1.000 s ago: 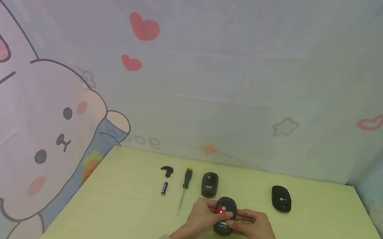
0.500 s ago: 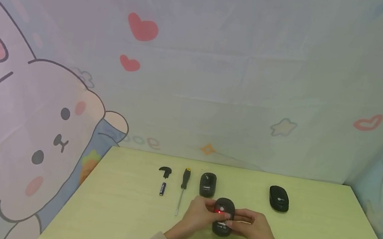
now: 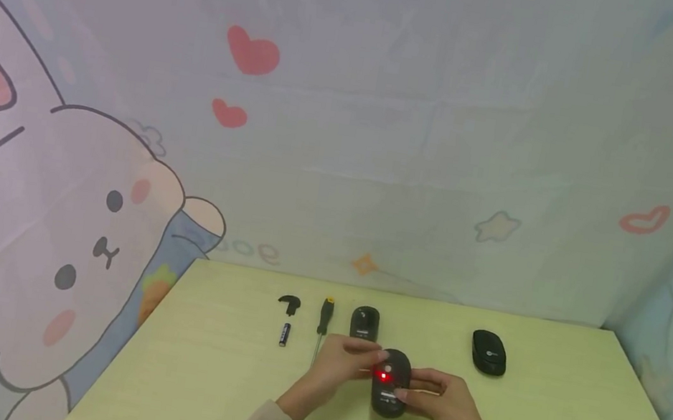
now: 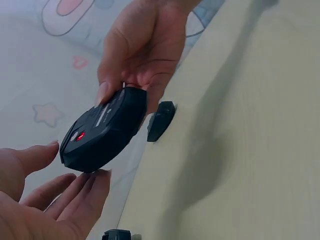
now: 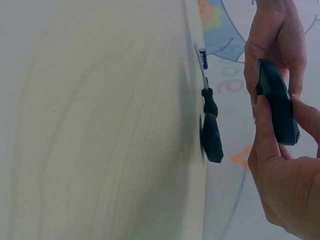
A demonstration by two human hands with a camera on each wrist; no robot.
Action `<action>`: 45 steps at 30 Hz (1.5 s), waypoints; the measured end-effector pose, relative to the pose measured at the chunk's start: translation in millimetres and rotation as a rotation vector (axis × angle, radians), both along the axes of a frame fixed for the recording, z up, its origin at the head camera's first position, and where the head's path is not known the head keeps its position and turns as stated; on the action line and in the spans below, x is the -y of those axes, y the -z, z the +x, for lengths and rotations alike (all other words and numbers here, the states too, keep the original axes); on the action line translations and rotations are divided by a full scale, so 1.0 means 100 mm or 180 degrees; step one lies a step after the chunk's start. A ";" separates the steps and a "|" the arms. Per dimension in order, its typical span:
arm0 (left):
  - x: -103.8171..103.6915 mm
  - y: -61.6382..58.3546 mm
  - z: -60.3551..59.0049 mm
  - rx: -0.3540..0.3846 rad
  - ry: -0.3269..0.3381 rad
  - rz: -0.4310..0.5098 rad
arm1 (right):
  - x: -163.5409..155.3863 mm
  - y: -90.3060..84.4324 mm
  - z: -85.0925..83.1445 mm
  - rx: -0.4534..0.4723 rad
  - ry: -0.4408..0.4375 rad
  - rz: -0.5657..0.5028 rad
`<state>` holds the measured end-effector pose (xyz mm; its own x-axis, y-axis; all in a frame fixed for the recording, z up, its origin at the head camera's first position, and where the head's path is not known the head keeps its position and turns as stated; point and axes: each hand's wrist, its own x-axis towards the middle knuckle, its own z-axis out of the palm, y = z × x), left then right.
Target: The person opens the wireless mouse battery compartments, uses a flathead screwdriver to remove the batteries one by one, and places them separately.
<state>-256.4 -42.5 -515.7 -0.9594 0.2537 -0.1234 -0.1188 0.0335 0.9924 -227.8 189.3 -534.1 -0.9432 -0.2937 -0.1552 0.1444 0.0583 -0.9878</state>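
Note:
A black computer mouse (image 3: 390, 385) is held above the table, its underside with a glowing red light toward the head camera. My right hand (image 3: 444, 404) pinches its right edge between thumb and fingers; the right wrist view shows this right hand (image 5: 295, 185) at the mouse (image 5: 277, 102). At the mouse's other end, my left hand (image 3: 335, 366) has its fingers extended. In the left wrist view, the left hand (image 4: 50, 205) has fingertips at the underside of the mouse (image 4: 102, 132), the thumb just off its edge.
Behind the hands lies a second dark mouse (image 3: 365, 322), partly covered. A black mouse (image 3: 488, 352) sits farther right. To the left are a screwdriver (image 3: 326, 316), a battery (image 3: 284, 334) and a small black curved piece (image 3: 290, 303). A printed cloth backdrop (image 3: 354, 133) stands behind the table.
My left thumb has come off the face of the mouse, and the left hand has shifted left and back. The red light shows more fully. The right hand keeps its pinch.

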 end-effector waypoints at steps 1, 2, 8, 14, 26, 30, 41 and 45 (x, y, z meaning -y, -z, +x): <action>0.00 0.01 -0.01 0.0045 0.0005 0.0069 | 0.00 0.00 0.00 0.0014 0.0001 0.0000; -0.01 0.01 -0.02 0.0078 0.0011 0.0127 | -0.01 0.01 0.01 0.0024 0.0005 -0.0002; -0.02 0.05 -0.04 0.0221 0.0033 0.0275 | -0.02 0.02 0.02 0.0060 0.0050 0.0000; -0.02 0.03 -0.04 0.0164 0.0047 0.0191 | -0.03 0.01 0.01 -0.0024 -0.0017 0.0003; -0.07 -0.05 -0.04 -0.0095 0.0022 -0.0035 | -0.07 -0.02 -0.01 -0.0049 -0.0087 -0.0019; -0.06 -0.03 -0.03 -0.0111 0.0037 -0.0065 | -0.06 -0.01 0.01 0.0031 -0.0071 0.0008; -0.15 -0.04 0.00 -0.0407 -0.0001 -0.0267 | -0.11 -0.03 0.04 -0.0022 -0.0050 0.0026; -0.17 -0.05 0.01 -0.0460 0.0005 -0.0334 | -0.13 -0.02 0.04 0.0007 -0.0066 0.0033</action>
<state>-255.4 -25.6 -510.2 -0.9687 0.2480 -0.0100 0.0251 0.1380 0.9901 -223.6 202.3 -532.4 -0.9366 -0.3115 -0.1603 0.1451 0.0715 -0.9868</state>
